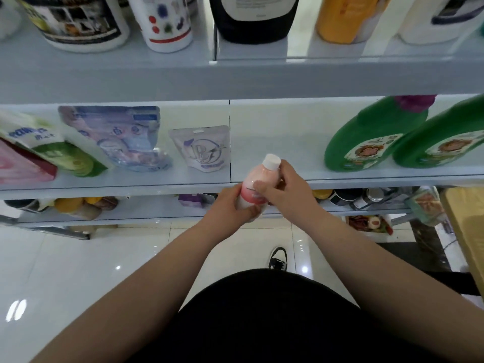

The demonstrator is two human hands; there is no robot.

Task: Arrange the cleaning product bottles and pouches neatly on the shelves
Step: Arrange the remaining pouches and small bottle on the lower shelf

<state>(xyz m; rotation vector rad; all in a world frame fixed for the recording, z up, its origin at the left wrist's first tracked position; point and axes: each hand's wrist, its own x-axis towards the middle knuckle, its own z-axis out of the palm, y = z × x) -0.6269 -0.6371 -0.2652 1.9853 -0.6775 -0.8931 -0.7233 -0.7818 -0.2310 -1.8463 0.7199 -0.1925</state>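
A small pink bottle (258, 179) with a white cap is held in front of the middle shelf's (282, 142) front edge. My left hand (233, 208) grips its lower body and my right hand (284, 186) grips its upper part near the neck. On that shelf stand a white-lilac pouch (203, 148), a bluish pouch (117, 137), a green-white pouch (49, 150) and a pink pouch (21, 166) at the left. Two large green bottles (372, 137) (442, 145) stand at the right.
The top shelf (183, 72) carries white tubs (78, 22), a black bottle (254, 19), an orange bottle (343, 19) and a white jug (440, 19). A lower shelf (157, 209) holds mixed goods. A wooden surface (468, 226) stands at the right above the glossy tiled floor.
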